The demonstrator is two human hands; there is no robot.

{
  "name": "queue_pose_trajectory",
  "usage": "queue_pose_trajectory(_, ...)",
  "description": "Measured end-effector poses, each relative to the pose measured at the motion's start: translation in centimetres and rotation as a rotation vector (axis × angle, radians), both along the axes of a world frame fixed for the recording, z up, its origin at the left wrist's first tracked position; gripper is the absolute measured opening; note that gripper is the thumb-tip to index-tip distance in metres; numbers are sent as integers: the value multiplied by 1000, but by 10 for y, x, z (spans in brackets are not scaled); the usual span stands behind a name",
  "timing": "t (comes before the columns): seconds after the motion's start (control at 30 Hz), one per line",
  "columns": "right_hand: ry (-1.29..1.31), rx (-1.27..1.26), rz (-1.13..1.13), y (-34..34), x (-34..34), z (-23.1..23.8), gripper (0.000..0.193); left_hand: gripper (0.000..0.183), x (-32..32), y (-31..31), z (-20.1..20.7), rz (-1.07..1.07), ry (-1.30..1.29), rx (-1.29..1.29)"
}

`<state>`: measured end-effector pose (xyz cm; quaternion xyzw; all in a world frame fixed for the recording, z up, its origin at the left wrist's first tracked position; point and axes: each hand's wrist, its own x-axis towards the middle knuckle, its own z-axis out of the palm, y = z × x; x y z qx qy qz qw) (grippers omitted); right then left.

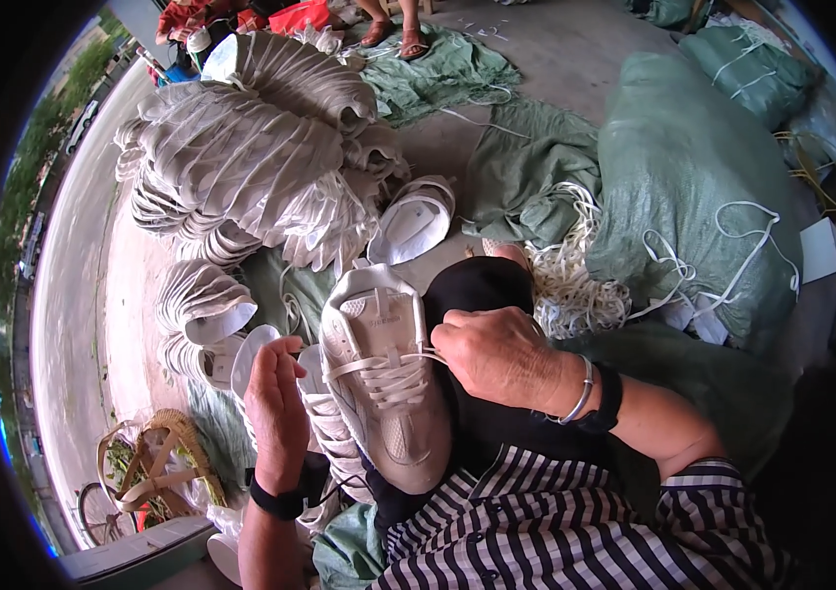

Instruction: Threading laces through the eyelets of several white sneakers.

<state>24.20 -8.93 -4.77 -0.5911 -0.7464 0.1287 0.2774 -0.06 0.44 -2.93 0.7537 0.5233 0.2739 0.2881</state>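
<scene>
A pale beige-white sneaker [393, 393] rests across my lap with its toe toward me. White shoelace [386, 379] crosses back and forth over its tongue. On the shoe's right side my right hand [496, 359] is closed, pinching a lace strand drawn out from the upper eyelets. My left hand [278, 413] is beside the shoe's left edge, fingers bent and slightly apart, with no lace seen in it; its palm side is partly hidden. Another strand loops over the shoe's left collar edge. Stacked shoe uppers [331, 418] lie between my left hand and the sneaker.
A large heap of pale shoe uppers [241, 147] stands ahead on the left, with smaller stacks [203, 300] nearer. A bundle of white laces [580, 285] lies by a bulky green sack [693, 187] on the right. A woven basket [167, 457] is at lower left. Another person's feet [413, 44] show far ahead.
</scene>
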Motion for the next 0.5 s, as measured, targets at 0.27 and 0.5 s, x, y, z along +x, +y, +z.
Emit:
queue_pose_trajectory(0.27,-17,-52,-10,6,-8,2,2,33,7,-27,-19,-62,-291,78)
queue_pose_trajectory(0.5,-135,251,63,10,-3,-1,3,14,-7,-31,-20,-7,-425,-227)
